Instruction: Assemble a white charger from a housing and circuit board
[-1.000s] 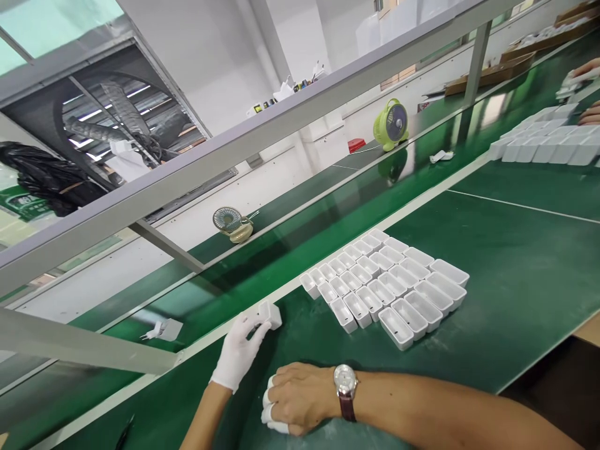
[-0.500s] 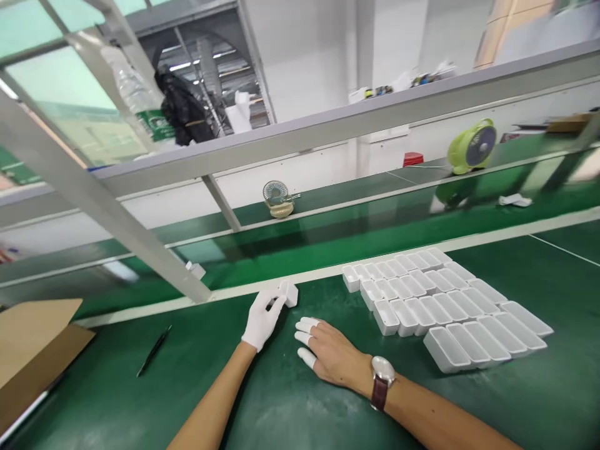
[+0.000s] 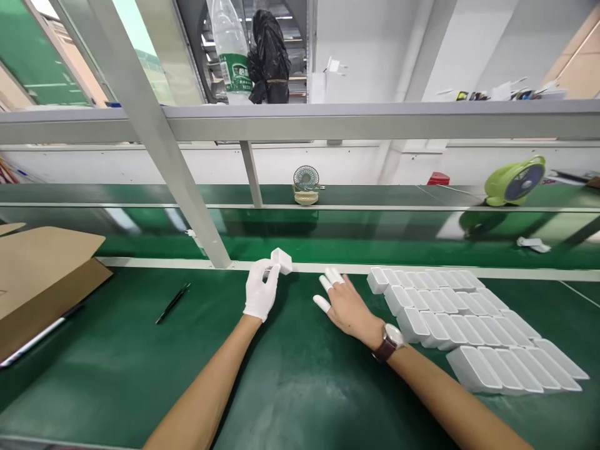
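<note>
My left hand [image 3: 261,290], in a white glove, pinches a small white box [image 3: 282,260] near the pale strip along the back of the green table. My right hand [image 3: 345,304] wears white finger covers and a wristwatch [image 3: 390,340]. Its fingers are spread over the table and hold nothing. To its right stand rows of white open trays [image 3: 473,328], packed side by side; the nearest row has the longest ones.
A cardboard box [image 3: 51,275] stands at the left, with a black pen [image 3: 173,303] beside it. A slanted metal post [image 3: 187,187] rises behind my left hand. Small fan [image 3: 306,181] and green fan [image 3: 515,181] stand farther back.
The view has levelled and shifted, so the scene sits differently in the frame. My left hand still holds the small box, now raised toward the back strip. My right hand's fingers remain spread.
</note>
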